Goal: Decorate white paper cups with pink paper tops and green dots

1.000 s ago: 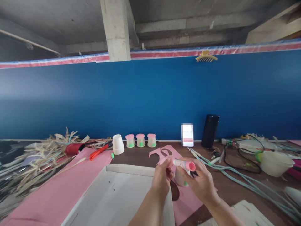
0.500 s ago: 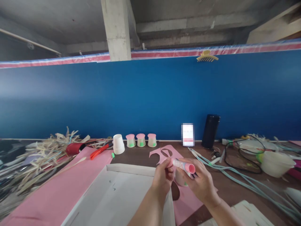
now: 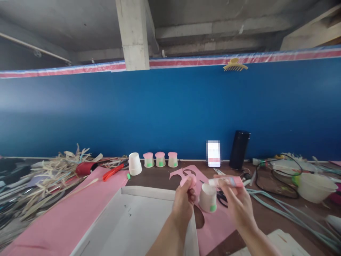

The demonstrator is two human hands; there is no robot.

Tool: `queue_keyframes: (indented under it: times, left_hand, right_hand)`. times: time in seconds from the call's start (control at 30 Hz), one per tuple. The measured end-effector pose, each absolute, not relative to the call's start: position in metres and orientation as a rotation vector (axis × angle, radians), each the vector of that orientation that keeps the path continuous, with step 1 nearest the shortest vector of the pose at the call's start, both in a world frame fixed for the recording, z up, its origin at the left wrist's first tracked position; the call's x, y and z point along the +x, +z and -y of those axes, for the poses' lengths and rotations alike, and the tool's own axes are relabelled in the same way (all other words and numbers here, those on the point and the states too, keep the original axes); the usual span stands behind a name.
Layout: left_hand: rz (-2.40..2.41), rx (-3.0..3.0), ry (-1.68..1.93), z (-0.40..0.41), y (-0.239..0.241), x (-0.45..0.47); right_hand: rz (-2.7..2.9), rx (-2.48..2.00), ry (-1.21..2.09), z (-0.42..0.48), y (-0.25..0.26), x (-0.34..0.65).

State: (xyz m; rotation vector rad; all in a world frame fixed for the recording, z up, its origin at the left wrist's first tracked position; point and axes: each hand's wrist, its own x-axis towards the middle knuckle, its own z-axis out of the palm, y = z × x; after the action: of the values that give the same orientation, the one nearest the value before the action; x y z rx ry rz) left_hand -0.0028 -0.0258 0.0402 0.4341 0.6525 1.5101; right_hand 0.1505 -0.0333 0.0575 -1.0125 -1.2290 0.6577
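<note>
My left hand (image 3: 183, 201) pinches a small pink paper disc (image 3: 192, 180) between thumb and fingers. My right hand (image 3: 238, 204) is closed round a pink and white glue stick (image 3: 234, 181), its white end pointing left. Between the hands, an upside-down white paper cup (image 3: 206, 197) with a green patch near its rim stands on a pink sheet with cut-out holes (image 3: 210, 233). Black scissor-like handles (image 3: 222, 198) lie just behind my right hand, partly hidden. Three upturned cups with pink tops (image 3: 160, 160) line the back of the table.
A white shallow box (image 3: 157, 191) sits by my left forearm. Left of it lie a pink sheet (image 3: 61, 217), a red-handled tool (image 3: 113, 172) and stacked white cups (image 3: 135, 164). A phone (image 3: 213, 154), a black bottle (image 3: 239, 149) and pale blue cords (image 3: 282, 209) are on the right.
My right hand has moved right with the glue stick, away from the pink disc, and the stick has turned. The cup between my hands now shows more fully.
</note>
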Motion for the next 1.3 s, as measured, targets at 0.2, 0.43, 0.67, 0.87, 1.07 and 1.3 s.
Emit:
queue_keyframes:
  times: [0.2,0.43,0.67,0.87,1.07,1.3]
  left_hand:
    - [-0.642,0.459,1.559,0.025,0.04,-0.002]
    - [-0.639,0.543,1.528,0.028,0.04,0.0]
    - [-0.621,0.573,1.521,0.027,0.041,0.001]
    - [-0.66,0.69,1.469,0.026,0.039,0.001]
    - [-0.713,0.76,1.464,0.024,0.035,0.002]
    - [-0.724,0.841,1.442,0.021,0.027,0.0]
  right_hand:
    - [1.051,-0.858,1.162,0.03,0.06,0.147]
    - [1.161,-0.953,1.219,0.042,0.068,0.139]
    - [1.228,-1.049,1.229,0.043,0.068,0.138]
    - [1.232,-1.023,1.243,0.039,0.067,0.14]
    - [1.214,-1.001,1.29,0.043,0.075,0.137]
    - [1.287,-0.937,1.419,0.044,0.076,0.142]
